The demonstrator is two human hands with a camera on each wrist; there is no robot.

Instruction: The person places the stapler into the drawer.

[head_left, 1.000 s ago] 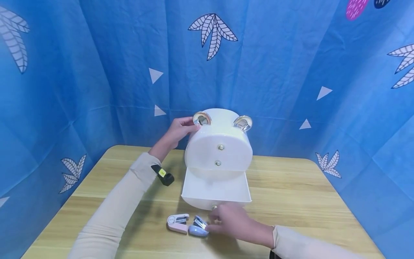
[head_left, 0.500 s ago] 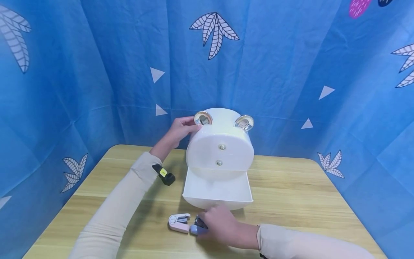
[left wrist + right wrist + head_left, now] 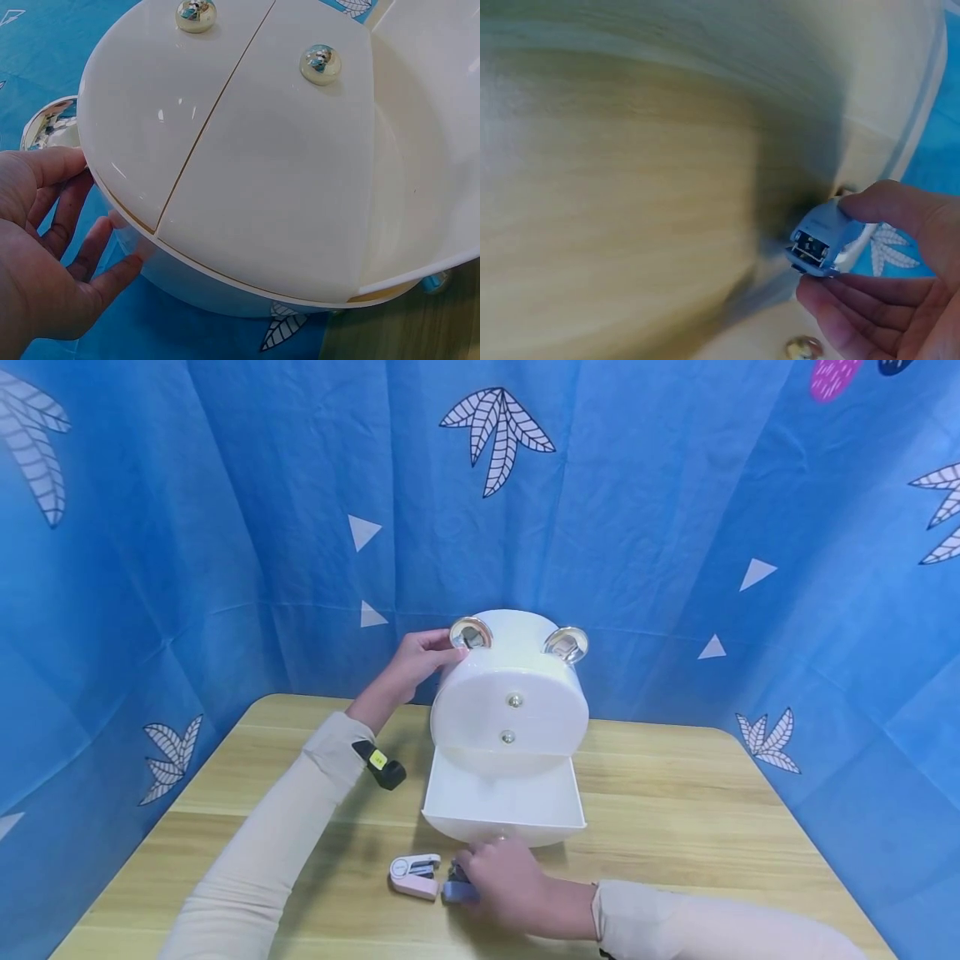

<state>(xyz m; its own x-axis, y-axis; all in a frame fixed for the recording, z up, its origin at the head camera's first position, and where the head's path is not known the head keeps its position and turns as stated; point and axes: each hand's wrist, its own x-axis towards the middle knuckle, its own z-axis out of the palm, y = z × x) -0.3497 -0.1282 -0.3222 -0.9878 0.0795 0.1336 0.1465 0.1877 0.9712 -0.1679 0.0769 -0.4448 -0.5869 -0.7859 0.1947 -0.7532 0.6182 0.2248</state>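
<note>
My right hand [image 3: 513,887] pinches a small blue stapler [image 3: 822,232] between thumb and fingers, low over the table in front of the pulled-out drawer [image 3: 504,793]. In the head view that hand hides much of the blue stapler. Beside it on the table lies a pink and white mini stapler [image 3: 414,877]. My left hand [image 3: 416,664] touches the upper left side of a rounded white drawer box [image 3: 480,714], just by its shiny left ear [image 3: 471,633]. The left wrist view shows its fingers [image 3: 90,247] spread against the curved side.
The wooden table [image 3: 675,827] carries the box near its back edge. Two drawers with round gold knobs [image 3: 320,64] are closed above the lowest one. A blue patterned curtain [image 3: 637,527] surrounds the table.
My right hand has moved a little left and closed round the blue stapler. The left hand, the box and the pink stapler have stayed in place.
</note>
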